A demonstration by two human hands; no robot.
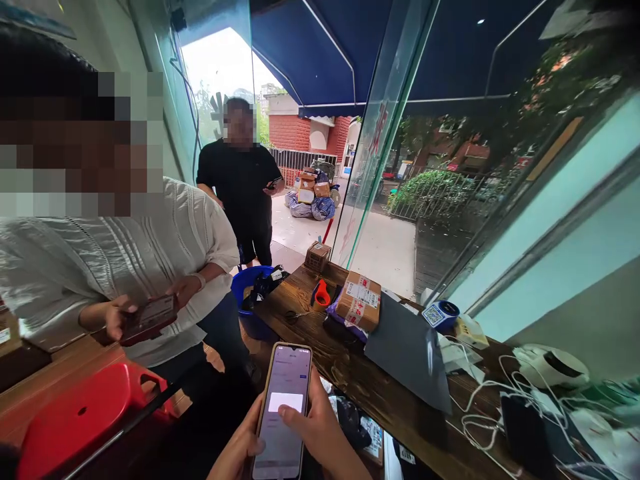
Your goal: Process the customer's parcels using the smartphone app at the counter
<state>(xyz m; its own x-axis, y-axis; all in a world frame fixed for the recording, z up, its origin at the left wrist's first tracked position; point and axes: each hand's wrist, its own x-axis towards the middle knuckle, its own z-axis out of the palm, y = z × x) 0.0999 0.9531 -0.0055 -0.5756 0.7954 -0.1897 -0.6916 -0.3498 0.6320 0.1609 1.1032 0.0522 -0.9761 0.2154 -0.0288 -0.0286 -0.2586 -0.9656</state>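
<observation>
A smartphone (281, 445) with its screen lit stands upright between my two hands at the bottom centre. My left hand (243, 437) grips its left edge, thumb near the lower side of the screen. Around the right edge curl the fingers of my right hand (320, 420), whose thumb lies on a white pop-up box in the middle of the screen. The text on the screen is too small to read. Just beyond the phone runs a dark wooden counter (320, 353), bearing a taped cardboard parcel (359, 300) and an orange tape dispenser (320, 295).
A person in white (125, 260) at left holds a phone; another in black (237, 187) stands by the doorway. A red stool (95, 420) is at lower left, a blue bin (250, 313) beside the counter. Tangled white cables (475, 427) and a QR-code device (440, 315) lie right.
</observation>
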